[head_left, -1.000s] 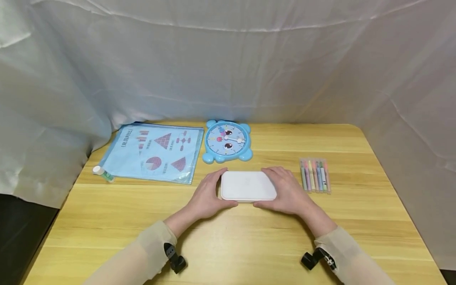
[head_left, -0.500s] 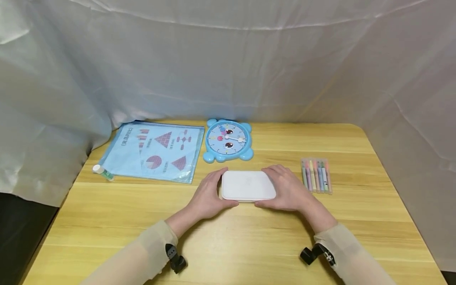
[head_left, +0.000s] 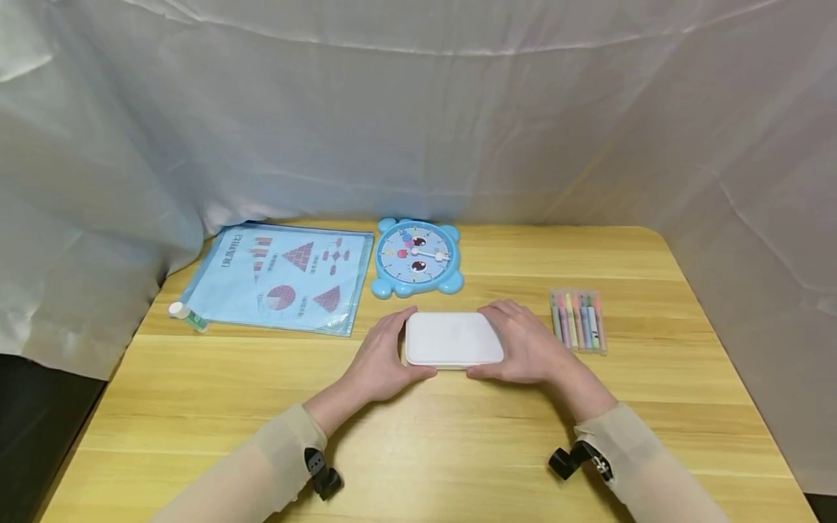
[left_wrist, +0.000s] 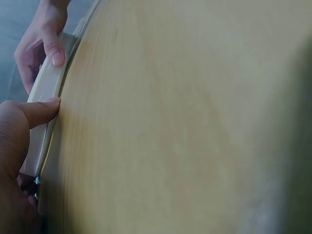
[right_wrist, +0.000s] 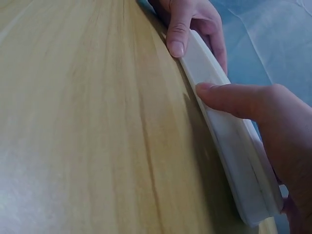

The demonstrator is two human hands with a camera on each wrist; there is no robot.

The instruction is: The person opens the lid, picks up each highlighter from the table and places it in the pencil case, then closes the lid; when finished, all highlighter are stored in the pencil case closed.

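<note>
White rounded case (head_left: 454, 339): located at the near-middle of the wooden table (head_left: 451, 450), long side across, in front of the blue toy clock (head_left: 418, 254). Whether its underside bears fully on the table cannot be told. Left hand (head_left: 382, 363): clamped on the case's left end, thumb against the near side wall, fingers round the far side. Right hand (head_left: 526, 349): clamped likewise on the right end, covering its far corner. Compared with the frames of one second and half a second ago, both grips are unchanged and the case shows no clear displacement. Also unmoved: the blue printed zip pouch (head_left: 281, 280) left of the clock, the white-capped green tube (head_left: 188, 317) at the pouch's near-left corner, and the clear pack of coloured pens (head_left: 578, 321) beyond the right hand.
</note>
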